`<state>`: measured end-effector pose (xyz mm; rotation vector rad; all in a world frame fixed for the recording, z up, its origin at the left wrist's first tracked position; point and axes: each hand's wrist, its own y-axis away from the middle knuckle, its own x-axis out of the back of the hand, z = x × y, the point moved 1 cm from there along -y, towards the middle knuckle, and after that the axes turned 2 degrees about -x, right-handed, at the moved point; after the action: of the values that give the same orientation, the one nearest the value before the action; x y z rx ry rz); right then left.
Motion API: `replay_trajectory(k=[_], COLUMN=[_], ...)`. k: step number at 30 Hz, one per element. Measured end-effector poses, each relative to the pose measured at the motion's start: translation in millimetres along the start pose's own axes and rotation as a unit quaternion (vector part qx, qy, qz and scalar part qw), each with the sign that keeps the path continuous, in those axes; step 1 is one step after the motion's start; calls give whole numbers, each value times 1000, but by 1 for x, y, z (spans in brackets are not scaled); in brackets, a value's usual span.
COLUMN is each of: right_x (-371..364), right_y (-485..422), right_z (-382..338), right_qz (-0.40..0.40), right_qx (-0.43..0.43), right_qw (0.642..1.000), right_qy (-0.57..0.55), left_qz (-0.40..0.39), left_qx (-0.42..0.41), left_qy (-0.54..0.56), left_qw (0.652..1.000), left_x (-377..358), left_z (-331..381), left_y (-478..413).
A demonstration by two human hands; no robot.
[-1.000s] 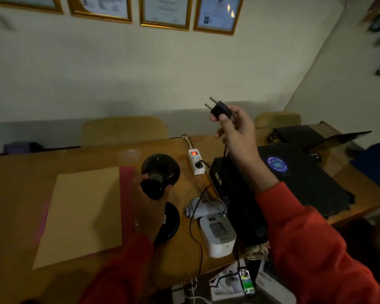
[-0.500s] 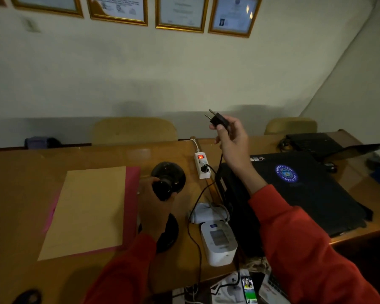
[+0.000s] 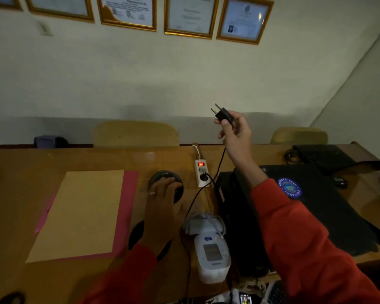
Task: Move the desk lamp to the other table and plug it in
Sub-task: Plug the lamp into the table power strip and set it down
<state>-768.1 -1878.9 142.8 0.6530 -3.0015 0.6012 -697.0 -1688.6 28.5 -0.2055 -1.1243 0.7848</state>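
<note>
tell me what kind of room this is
Most likely an office or meeting room: framed certificates hang in a row on the wall, chairs stand behind a long wooden desk, and a closed laptop lies on it.

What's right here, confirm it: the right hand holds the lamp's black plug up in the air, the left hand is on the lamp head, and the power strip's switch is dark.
One thing is wrong: the power strip switch glows red, not dark, as the head view shows. The rest stands: the right hand holds the black plug up in the air, and the left hand is on the lamp head.
</note>
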Motion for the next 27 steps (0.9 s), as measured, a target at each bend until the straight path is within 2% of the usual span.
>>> replay_trajectory(k=[2,3,7,9,13,20,22,24,27], right_x=[10,16,40,49,55,58,60,63,67], right_y=[-8,-11,-20,-20,-19,-22,-27,-33,-45], right_z=[9,14,39,54,76,91,93,98,112], right_qz=[-10,-14,-36,-49,-66,-86,-91,-105,-130], right_qx=[-5,-8,-21,-27,-21,-44,-51,-52,-46], right_qw=[1000,1000,999,998,997,995,995,993,987], right_qy=[-1,-2,-6,0,46,5,5,23,82], left_qz=[-17,-36,-124,-160,-175,-189,-189,-179,-211], left_qx=[-32,-21,87,106,137,191,177,147,77], left_qy=[-49,-77,-157,-209,-254,-286,-294,-272,-238], left_qw=[998,996,976,959,941,920,920,934,945], left_x=[-11,-17,-29,-37,-42,-48,-54,-66,-92], left_z=[11,13,5,0,-7,-4,3,13,28], left_y=[-10,-17,-37,-38,-39,-56,-59,-62,-68])
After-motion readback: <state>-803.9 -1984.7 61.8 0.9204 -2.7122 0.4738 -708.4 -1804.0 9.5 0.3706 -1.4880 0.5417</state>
